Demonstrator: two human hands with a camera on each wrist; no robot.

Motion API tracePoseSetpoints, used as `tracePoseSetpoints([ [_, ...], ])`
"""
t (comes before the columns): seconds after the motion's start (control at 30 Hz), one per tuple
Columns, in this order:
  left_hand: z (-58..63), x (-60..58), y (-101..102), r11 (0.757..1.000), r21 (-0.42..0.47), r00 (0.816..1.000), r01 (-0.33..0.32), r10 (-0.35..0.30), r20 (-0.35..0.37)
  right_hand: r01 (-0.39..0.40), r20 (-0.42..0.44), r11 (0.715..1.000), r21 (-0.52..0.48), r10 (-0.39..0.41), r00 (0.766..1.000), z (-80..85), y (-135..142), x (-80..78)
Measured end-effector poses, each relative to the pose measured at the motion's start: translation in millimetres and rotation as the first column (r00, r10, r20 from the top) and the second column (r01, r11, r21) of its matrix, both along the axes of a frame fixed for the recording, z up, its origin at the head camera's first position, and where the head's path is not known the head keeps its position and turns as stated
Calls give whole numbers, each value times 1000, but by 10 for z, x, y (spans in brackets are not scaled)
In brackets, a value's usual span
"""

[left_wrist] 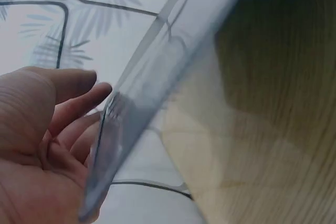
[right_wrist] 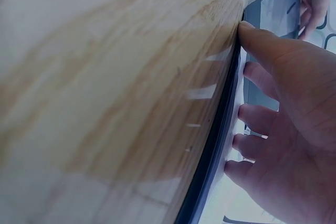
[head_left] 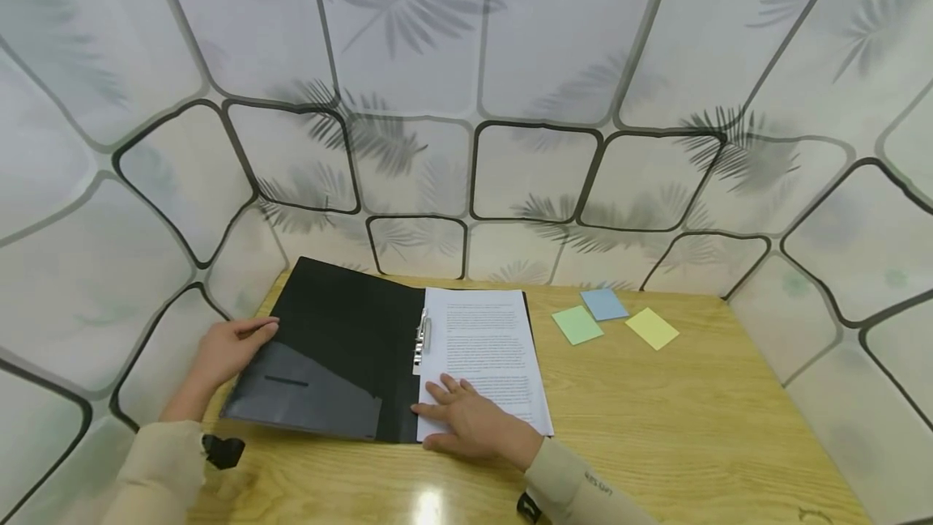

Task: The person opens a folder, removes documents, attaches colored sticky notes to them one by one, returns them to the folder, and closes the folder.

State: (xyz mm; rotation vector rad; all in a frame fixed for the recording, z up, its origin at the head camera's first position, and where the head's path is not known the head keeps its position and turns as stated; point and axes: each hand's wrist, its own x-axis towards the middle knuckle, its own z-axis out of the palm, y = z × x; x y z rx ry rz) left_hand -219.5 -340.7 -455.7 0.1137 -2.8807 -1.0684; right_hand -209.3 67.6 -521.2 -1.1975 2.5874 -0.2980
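Note:
A black folder (head_left: 350,298) lies spread on the wooden table. Its left cover, with a clear pocket (head_left: 306,383), tilts up a little from the tabletop. My left hand (head_left: 229,351) holds that cover by its outer left edge; in the left wrist view the hand (left_wrist: 47,124) has its fingers bent at the cover's edge (left_wrist: 142,114). On the right side, a stack of printed paper (head_left: 484,330) sits under a metal clip (head_left: 422,339). My right hand (head_left: 474,424) rests on the lower part of the paper, fingers spread; its thumb is near the folder's bottom edge (right_wrist: 210,150).
Right of the folder lie a green sticky note (head_left: 577,325), a blue one (head_left: 604,304) and a yellow one (head_left: 652,328). Patterned curtain-like walls (head_left: 539,168) enclose the wooden table (head_left: 656,428) at the back and sides.

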Motion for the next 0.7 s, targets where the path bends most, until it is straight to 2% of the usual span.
tracePoseSetpoints([
  [0.13, 73, 40, -23, 998, 49, 999, 32, -33, 34, 3, -3, 1000, 2, -3, 1000, 3, 0, 6],
  [0.3, 80, 49, -39, 997, 77, 998, 28, -31, 46, 7, 5, 1000, -7, -7, 1000, -5, -3, 4],
  [0.43, 138, 48, -35, 999, 40, 1000, 20, -20, 15, 10, 9, 1000, -18, -10, 1000, -20, -3, 2],
  [0.7, 440, 88, -89, 995, -94, 997, -28, 20, -77, 34, 6, 999, -21, -34, 999, -37, 1, 2],
])
